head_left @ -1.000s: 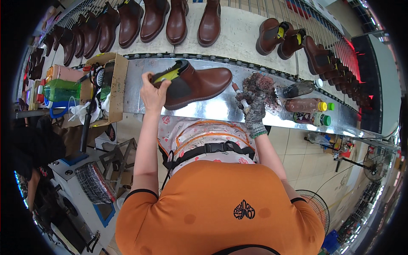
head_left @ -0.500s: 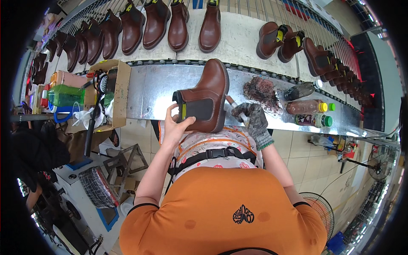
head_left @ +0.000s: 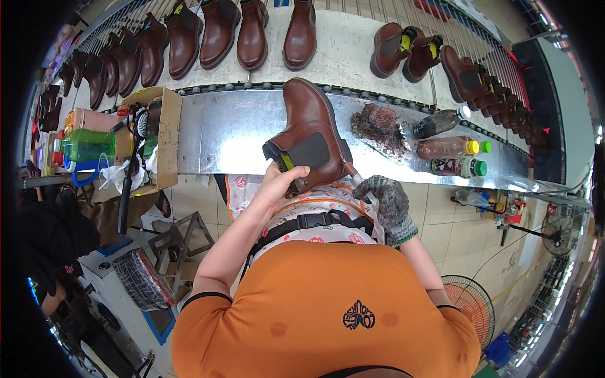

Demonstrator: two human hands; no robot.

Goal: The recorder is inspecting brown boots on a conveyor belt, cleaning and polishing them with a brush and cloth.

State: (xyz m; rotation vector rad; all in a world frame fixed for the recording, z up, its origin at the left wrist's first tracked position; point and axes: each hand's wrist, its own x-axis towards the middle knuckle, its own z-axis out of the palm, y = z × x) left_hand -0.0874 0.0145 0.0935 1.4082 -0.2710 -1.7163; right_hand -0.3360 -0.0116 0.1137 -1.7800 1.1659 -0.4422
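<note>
A brown leather Chelsea boot (head_left: pixel 307 113) with a dark elastic side panel hangs over the near edge of the metal bench, toe pointing away from me. My bare left hand (head_left: pixel 280 187) grips it by the shaft's top opening, thumb on the outside, by the yellow lining. Closed in its grey knit glove, my right hand (head_left: pixel 389 205) holds a small brush-like tool (head_left: pixel 352 171) with a brown tip and a pale handle. That tip is at the heel end of the boot's sole, seemingly touching it. My gloved fingers hide part of the handle.
Brown-stained crumpled sponge or rag (head_left: pixel 380 129) lies on the metal bench (head_left: pixel 220 135), left of several bottles (head_left: pixel 444 148). A cardboard box (head_left: pixel 169 142) with tools stands at the left. Beyond a chain edge, more brown boots (head_left: pixel 252 34) line a rack. A fan (head_left: pixel 469 309) stands behind at right.
The boot has tilted, its toe swinging left and its heel coming nearer to me. My right hand has come lower with the tool, following the heel. Both hands keep their hold.
</note>
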